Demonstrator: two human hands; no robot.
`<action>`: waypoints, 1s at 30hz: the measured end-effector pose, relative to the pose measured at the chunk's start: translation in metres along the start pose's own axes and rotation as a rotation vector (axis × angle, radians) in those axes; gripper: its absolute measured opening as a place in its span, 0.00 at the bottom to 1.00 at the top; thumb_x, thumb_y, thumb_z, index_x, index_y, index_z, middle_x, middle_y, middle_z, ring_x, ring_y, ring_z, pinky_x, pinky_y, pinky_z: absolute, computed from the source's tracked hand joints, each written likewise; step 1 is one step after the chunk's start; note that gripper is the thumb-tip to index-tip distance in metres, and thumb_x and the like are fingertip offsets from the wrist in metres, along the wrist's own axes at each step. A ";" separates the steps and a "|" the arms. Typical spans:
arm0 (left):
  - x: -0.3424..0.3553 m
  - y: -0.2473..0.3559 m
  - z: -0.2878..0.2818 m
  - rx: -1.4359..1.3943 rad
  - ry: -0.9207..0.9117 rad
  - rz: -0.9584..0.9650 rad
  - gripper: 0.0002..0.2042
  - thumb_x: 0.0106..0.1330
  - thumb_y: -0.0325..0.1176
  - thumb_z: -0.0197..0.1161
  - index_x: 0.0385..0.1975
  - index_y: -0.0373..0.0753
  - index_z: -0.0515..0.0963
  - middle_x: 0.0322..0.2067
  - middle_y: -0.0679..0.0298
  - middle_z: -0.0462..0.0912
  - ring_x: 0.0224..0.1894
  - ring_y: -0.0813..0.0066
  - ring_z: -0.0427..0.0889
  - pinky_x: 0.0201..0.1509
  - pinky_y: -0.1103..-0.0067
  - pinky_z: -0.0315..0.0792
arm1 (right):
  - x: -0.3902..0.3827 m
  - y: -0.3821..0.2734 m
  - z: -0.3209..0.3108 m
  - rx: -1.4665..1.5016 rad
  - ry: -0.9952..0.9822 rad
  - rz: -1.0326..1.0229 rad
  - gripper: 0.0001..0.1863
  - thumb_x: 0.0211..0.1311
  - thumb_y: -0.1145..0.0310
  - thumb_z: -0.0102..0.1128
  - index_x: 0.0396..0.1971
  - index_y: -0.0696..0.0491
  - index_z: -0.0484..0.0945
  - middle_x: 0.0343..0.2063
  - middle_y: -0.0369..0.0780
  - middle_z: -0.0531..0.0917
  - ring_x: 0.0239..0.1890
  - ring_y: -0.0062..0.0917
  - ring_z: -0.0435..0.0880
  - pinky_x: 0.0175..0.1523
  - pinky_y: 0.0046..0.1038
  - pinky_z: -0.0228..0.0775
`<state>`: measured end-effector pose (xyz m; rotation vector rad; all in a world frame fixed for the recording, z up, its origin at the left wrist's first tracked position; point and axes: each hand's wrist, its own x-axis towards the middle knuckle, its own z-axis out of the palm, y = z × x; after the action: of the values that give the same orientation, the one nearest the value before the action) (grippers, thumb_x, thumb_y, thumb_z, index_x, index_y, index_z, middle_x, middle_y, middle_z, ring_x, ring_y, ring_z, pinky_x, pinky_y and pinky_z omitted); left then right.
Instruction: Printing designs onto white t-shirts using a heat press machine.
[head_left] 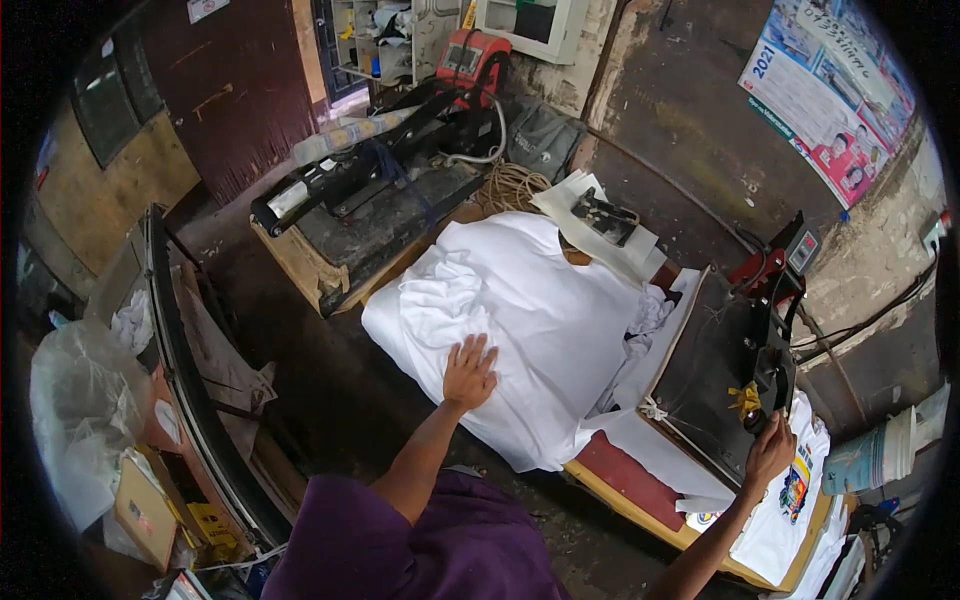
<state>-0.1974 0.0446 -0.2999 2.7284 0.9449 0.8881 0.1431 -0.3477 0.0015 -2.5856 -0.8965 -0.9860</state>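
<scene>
My left hand (470, 372) lies flat with its fingers spread on a heap of white T-shirts (560, 310), which has a bunched part just beyond my fingers. At the right, my right hand (770, 452) is closed round the handle of a heat press (715, 370). The press has a wide dark plate and a yellow tie near the handle. Under and beside the plate lies a white T-shirt (785, 505) with a colourful print. Part of that shirt is hidden by my right forearm and the press.
A second heat press (370, 215) with a red control box stands far left of the heap. Papers with a black tool (605, 218) lie behind it. Stacked buckets (870, 455) stand at the right. A dark-edged rack (190, 390) and plastic bag (85, 400) are at the left.
</scene>
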 end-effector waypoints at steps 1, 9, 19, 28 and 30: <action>0.001 0.000 -0.002 -0.017 -0.016 -0.012 0.24 0.65 0.43 0.55 0.62 0.45 0.75 0.72 0.54 0.61 0.73 0.51 0.58 0.72 0.51 0.53 | -0.001 0.002 0.002 -0.009 0.003 -0.002 0.22 0.77 0.58 0.44 0.41 0.60 0.84 0.37 0.49 0.86 0.37 0.47 0.83 0.44 0.42 0.72; 0.001 -0.002 -0.005 -0.021 0.011 0.013 0.24 0.65 0.43 0.53 0.62 0.44 0.74 0.71 0.53 0.63 0.73 0.50 0.59 0.72 0.50 0.54 | -0.007 0.017 0.014 -0.051 0.072 0.016 0.22 0.76 0.59 0.45 0.38 0.61 0.84 0.34 0.49 0.86 0.35 0.46 0.82 0.42 0.42 0.72; 0.001 -0.001 -0.009 -0.021 -0.028 0.026 0.26 0.65 0.42 0.53 0.65 0.46 0.72 0.71 0.53 0.61 0.73 0.48 0.58 0.71 0.49 0.55 | -0.005 0.023 0.015 -0.075 -0.004 0.052 0.22 0.77 0.58 0.44 0.41 0.57 0.85 0.35 0.48 0.87 0.35 0.45 0.83 0.41 0.41 0.71; 0.002 -0.001 -0.009 -0.036 -0.007 0.023 0.27 0.65 0.41 0.53 0.66 0.46 0.71 0.71 0.53 0.62 0.71 0.48 0.60 0.70 0.49 0.55 | -0.002 0.025 0.014 -0.072 -0.101 0.120 0.23 0.77 0.56 0.43 0.46 0.57 0.84 0.37 0.50 0.87 0.36 0.47 0.83 0.41 0.41 0.71; 0.003 -0.001 -0.010 -0.002 -0.058 0.022 0.27 0.65 0.42 0.53 0.67 0.46 0.70 0.72 0.53 0.61 0.72 0.48 0.60 0.70 0.49 0.55 | -0.002 0.027 0.016 -0.068 -0.118 0.134 0.23 0.77 0.57 0.43 0.47 0.57 0.84 0.37 0.50 0.87 0.37 0.47 0.83 0.41 0.42 0.71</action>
<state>-0.2014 0.0461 -0.2909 2.7520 0.9042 0.8077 0.1672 -0.3633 -0.0115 -2.7443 -0.7166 -0.8493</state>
